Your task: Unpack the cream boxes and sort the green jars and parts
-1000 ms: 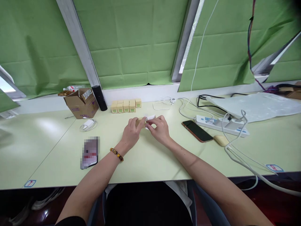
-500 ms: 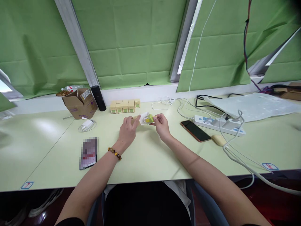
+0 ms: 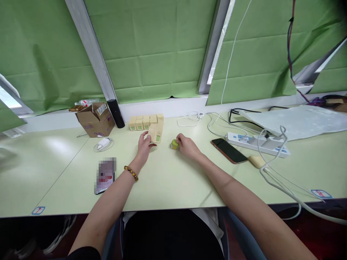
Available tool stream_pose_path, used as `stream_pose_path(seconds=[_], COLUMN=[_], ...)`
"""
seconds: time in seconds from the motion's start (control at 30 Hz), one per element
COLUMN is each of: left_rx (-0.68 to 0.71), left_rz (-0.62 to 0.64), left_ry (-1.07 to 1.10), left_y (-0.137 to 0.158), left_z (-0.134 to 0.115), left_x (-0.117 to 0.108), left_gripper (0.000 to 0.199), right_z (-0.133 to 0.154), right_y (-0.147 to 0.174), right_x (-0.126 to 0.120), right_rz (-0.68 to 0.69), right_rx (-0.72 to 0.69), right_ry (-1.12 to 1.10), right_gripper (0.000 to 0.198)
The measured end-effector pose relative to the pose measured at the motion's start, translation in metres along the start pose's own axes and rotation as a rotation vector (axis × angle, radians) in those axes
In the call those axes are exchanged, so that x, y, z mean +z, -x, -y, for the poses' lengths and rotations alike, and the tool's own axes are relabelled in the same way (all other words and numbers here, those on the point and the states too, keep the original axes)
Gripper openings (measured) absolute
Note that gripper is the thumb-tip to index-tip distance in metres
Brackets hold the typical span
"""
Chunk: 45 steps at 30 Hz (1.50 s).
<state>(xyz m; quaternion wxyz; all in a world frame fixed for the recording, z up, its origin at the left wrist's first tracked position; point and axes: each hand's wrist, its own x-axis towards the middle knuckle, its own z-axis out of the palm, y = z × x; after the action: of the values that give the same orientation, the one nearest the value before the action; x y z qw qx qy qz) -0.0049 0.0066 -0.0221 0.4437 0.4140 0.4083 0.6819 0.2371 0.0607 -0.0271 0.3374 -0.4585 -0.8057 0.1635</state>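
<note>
My left hand (image 3: 143, 146) is closed round a small cream carton (image 3: 156, 133) with a green square label on it. The carton is held over the table, in front of the row of similar boxes (image 3: 139, 123), and overlaps part of that row in view. To its right, my right hand (image 3: 188, 147) pinches a small clear jar with a green lid (image 3: 175, 145) by its lid side. The jar is low over the table; whether it touches the surface I cannot tell. A gap of table lies between carton and jar.
A black phone (image 3: 229, 151), a power strip (image 3: 256, 145) and a yellow case (image 3: 257, 161) with cables are on the right. At left stand an open cardboard box (image 3: 99, 124) and a black cylinder (image 3: 116, 113), with a charger (image 3: 103, 144) and a blurred-out phone-like item (image 3: 105, 176) nearer.
The green-lidded jar has come out of the carton and is now apart from it. My left hand has turned the carton more upright; my right hand has lowered the jar.
</note>
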Motion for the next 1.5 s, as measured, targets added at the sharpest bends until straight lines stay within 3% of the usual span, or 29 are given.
stream_pose_path(seconds=[0.1, 0.2, 0.33, 0.47, 0.57, 0.73, 0.83, 0.93, 1.5], left_rx=[-0.063, -0.102, -0.112, -0.096, -0.091, 0.132, 0.274, 0.292, 0.312], left_rz=[0.059, 0.098, 0.200, 0.284, 0.307, 0.272, 0.261, 0.239, 0.182], left_ry=[0.182, 0.274, 0.287, 0.260, 0.191, -0.074, -0.258, -0.325, -0.273], left_y=[0.003, 0.009, 0.020, 0.032, 0.037, 0.043, 0.048, 0.051, 0.049], left_z=[-0.004, -0.011, -0.019, -0.020, -0.018, -0.016, -0.013, -0.008, -0.008], left_x=[0.003, 0.008, 0.020, 0.034, 0.038, 0.036, 0.037, 0.040, 0.044], left_gripper=[0.045, 0.038, 0.034, 0.034, 0.038, 0.047, 0.051, 0.053, 0.053], right_z=[0.002, 0.012, 0.036, 0.061, 0.071, 0.071, 0.067, 0.064, 0.059], right_y=[0.001, 0.002, 0.008, 0.015, 0.018, 0.016, 0.014, 0.015, 0.015], right_x=[0.000, -0.004, -0.007, -0.005, -0.004, -0.009, -0.008, -0.003, 0.008], right_rz=[-0.014, -0.133, -0.213, -0.015, 0.130, 0.157, 0.166, 0.157, 0.086], right_rx=[-0.024, -0.069, -0.124, -0.042, 0.041, 0.181, 0.232, 0.236, 0.116], right_ry=[0.029, -0.002, -0.312, -0.835, -1.082, -1.326, -1.365, -1.356, -1.142], right_gripper=[0.008, 0.016, 0.024, 0.046, 0.049, 0.047, 0.045, 0.044, 0.051])
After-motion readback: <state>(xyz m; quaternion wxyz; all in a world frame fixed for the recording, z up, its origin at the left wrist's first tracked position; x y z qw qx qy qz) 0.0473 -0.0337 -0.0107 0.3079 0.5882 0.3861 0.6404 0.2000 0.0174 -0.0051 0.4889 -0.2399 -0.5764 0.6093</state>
